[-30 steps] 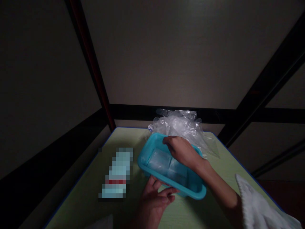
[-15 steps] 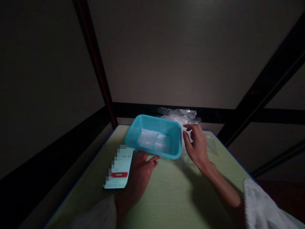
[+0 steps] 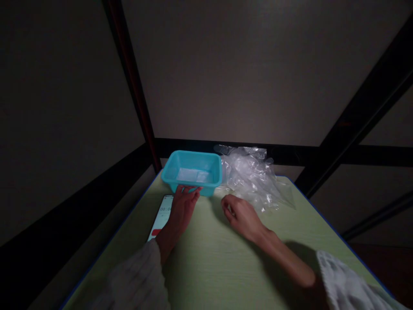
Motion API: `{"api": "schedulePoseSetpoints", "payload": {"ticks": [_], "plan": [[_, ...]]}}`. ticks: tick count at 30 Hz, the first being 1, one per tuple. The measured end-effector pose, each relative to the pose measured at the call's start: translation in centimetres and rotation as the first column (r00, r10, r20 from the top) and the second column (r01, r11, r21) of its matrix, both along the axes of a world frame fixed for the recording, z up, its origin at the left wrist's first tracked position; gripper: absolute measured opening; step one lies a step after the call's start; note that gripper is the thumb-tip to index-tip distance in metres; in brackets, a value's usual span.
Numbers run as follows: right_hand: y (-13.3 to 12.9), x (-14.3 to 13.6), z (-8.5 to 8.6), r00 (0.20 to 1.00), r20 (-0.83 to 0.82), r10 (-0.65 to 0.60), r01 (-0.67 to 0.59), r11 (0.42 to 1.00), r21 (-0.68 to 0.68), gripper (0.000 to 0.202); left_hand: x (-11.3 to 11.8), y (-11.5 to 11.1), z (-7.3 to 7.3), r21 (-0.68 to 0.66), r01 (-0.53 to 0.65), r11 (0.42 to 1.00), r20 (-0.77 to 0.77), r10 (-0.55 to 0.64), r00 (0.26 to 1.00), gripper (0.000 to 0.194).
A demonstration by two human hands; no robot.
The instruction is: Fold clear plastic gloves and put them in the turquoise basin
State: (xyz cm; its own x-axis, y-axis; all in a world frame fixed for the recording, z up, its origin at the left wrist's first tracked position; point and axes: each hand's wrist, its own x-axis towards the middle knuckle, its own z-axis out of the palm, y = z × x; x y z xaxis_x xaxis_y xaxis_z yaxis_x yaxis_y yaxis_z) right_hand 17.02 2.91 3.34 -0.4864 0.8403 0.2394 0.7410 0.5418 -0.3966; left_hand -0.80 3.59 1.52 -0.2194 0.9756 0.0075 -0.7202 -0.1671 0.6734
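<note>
Teal plastic tub (image 3: 213,181) is seen at the far left part of the tabletop (image 3: 226,267), upright, opening up. Its near wall is touched just under the rim by the left hand (image 3: 184,206); part of that wall is covered by the fingers. Whether it is gripped or only touched can't be told, thumb placement being unclear. Contact between tub base and tabletop can't be confirmed either. Pale rectangular patches are visible on the tub floor; whether that's see-through base or something lying inside can't be made out. Right hand (image 3: 241,213) is released, fingers loosely curled, nothing seen in it, positioned in front of the clear plastic bags (image 3: 251,176) and apart from the tub. Bags are crumpled in a heap right of the tub; count can't be read, outlines being blended together. Phone (image 3: 163,213) is lit, lying left of the left hand and partly blocked by it and the forearm: leading zeros are readable, remaining digits cut off, red button only partly shown. Both sleeves (image 3: 138,280) are cropped by the frame. Wall (image 3: 232,86) behind is dim, with little detail recoverable.
</note>
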Motion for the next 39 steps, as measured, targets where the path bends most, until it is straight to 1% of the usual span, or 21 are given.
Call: {"api": "schedulePoseSetpoints", "payload": {"ticks": [3,6,8,11,15,18,22,28,39], "plan": [[-0.2,-0.4,-0.2,0.998,0.041,0.042,-0.041,0.999,-0.024,0.018,-0.5,0.7,-0.2,-0.007,-0.032,0.999,0.005,0.032,0.999,0.029],[-0.3,-0.4,-0.4,0.997,0.048,0.057,-0.055,0.997,-0.05,0.018,-0.9,0.9,-0.3,-0.02,-0.06,0.998,0.01,0.06,0.998,0.028],[-0.4,-0.5,-0.6,0.995,0.043,0.09,-0.087,0.994,-0.066,0.019,-1.0,0.9,-0.3,-0.033,-0.074,0.997,0.013,0.074,0.997,0.027],[-0.8,-1.1,-1.1,0.98,0.044,0.194,-0.191,0.979,-0.071,0.021,-1.0,1.0,-0.4,-0.055,-0.089,0.995,0.012,0.089,0.996,0.027],[-1.7,-2.3,-1.7,0.928,0.119,0.352,-0.347,0.936,-0.057,0.02,-1.0,1.2,-0.5,-0.076,-0.128,0.989,0.0,0.128,0.992,0.025],[-2.3,-2.8,-1.9,0.898,0.168,0.407,-0.405,0.913,-0.046,0.02,-1.1,1.4,-0.6,-0.08,-0.175,0.981,-0.022,0.173,0.985,0.02],[-2.6,-2.9,-2.0,0.889,0.187,0.418,-0.419,0.907,-0.041,0.019,-1.4,1.9,-0.8,-0.079,-0.239,0.968,-0.076,0.233,0.969,0.018],[-2.6,-2.8,-2.0,0.887,0.2,0.416,-0.415,0.909,-0.049,0.019,-1.6,2.8,-1.0,-0.1,-0.33,0.939,-0.147,0.314,0.938,0.028],[-2.5,-2.7,-2.1,0.889,0.184,0.419,-0.415,0.908,-0.065,0.018,-1.8,2.6,-0.9,-0.1,-0.394,0.913,-0.174,0.374,0.911,0.03]]}}
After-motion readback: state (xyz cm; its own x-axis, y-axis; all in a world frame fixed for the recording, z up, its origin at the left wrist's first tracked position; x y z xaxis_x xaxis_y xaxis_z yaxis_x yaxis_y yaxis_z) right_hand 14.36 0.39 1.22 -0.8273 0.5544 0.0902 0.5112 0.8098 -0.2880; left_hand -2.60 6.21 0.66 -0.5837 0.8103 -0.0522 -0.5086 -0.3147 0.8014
